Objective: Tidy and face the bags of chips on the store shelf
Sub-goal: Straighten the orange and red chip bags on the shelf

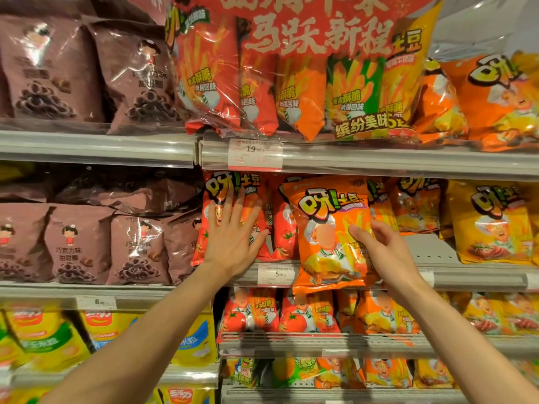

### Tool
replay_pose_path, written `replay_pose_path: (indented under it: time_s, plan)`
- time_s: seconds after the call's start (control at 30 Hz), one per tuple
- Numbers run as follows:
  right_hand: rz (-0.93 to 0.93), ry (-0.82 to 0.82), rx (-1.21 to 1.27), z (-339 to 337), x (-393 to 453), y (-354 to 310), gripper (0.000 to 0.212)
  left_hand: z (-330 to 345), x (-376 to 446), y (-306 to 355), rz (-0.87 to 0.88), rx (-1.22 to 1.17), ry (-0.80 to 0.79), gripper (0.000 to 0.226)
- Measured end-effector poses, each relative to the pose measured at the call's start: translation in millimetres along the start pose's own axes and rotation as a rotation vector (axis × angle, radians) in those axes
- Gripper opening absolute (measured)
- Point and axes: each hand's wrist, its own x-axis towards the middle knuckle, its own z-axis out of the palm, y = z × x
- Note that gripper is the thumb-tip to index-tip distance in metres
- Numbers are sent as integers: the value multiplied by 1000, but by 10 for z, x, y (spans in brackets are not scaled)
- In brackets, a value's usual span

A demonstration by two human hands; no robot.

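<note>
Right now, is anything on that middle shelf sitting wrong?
Yes: the orange bag in the right hand hangs out past the shelf edge, over the price rail. The left hand presses a red bag.

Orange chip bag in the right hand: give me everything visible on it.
The orange chip bag is glossy, crinkled film printed with a cartoon chef, fries and yellow lettering. It stands upright, pulled forward of the row, its bottom overhanging the shelf edge. The right hand grips its right side, thumb on the front.

Orange bag (329,237): glossy, upright, front facing out, protruding past the shelf (478,277) edge. Red bag (230,217): upright on the same shelf, just left.
</note>
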Motion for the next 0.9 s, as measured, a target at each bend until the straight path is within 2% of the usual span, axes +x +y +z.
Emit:
replay_pose_path:
  time_s: [0.13,0.27,0.37,0.5,0.57,0.63,0.7,0.9]
  plan:
    - [-23,-14,11,-7,-66,-38,69,-60,-78,29,-38,-142,96,59]
    - [-25,-2,57,69,-148,-25,55,-217,-267,222,-118,-603,239,51]
    - [-17,-37,78,207,-272,-21,56,-440,-432,488,-279,-957,92,51]
    - [4,-44,79,404,-496,7,62,-568,-573,672,-301,-1332,-178,57]
    - [31,-66,41,476,-617,69,62,-598,-633,696,-354,-1405,-196,52]
    - [65,-89,37,521,-768,82,37,-610,-718,705,-448,-1447,-215,58]
    - [95,-116,49,539,-900,134,22,-584,-830,701,-515,-1476,-218,61]
    - [151,-136,55,487,-1192,249,20,-507,-1170,802,-546,-1513,-149,49]
